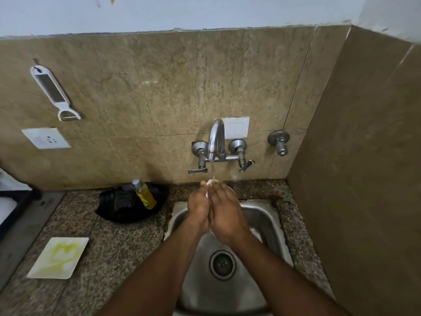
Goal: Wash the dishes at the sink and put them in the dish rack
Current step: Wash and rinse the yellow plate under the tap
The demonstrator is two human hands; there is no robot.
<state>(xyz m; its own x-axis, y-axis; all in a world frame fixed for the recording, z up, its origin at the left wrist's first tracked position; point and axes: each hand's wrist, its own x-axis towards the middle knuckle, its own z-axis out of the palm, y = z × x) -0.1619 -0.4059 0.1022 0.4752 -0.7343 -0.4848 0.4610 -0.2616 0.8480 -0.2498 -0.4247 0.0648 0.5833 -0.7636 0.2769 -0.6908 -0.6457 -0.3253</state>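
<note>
A: What surrounds the hands, starting nearest?

B: Directly beneath them sits a steel sink [262, 215], its round drain [222, 265] just nearer than the wrists. The sink is set into a speckled granite counter [118, 247] that runs off to the left of the hands.

A: And the hands themselves?

B: The left hand [198, 207] and the right hand [224, 214] are brought together, palms facing, fingers fairly straight. Between them is something white [210, 183]; only small bits show at the fingertips and below the right palm, so what it is cannot be told. They press it from both sides.

A: Where is the dish?

B: A white rectangular plate [58, 258] smeared with yellow-green lies flat on the counter, well to the left of the left hand and a little nearer than it, apart from both hands.

A: Farther off?

B: Left of the hands and slightly beyond, a yellow bottle [145, 194] leans on a black bag [118, 206]. Just beyond the fingertips, a thin stream falls from the wall tap [216, 139] onto them. Behind stands a brown tiled wall [159, 87] with a socket [46, 138] and a hanging white peeler [54, 93], far up-left.
</note>
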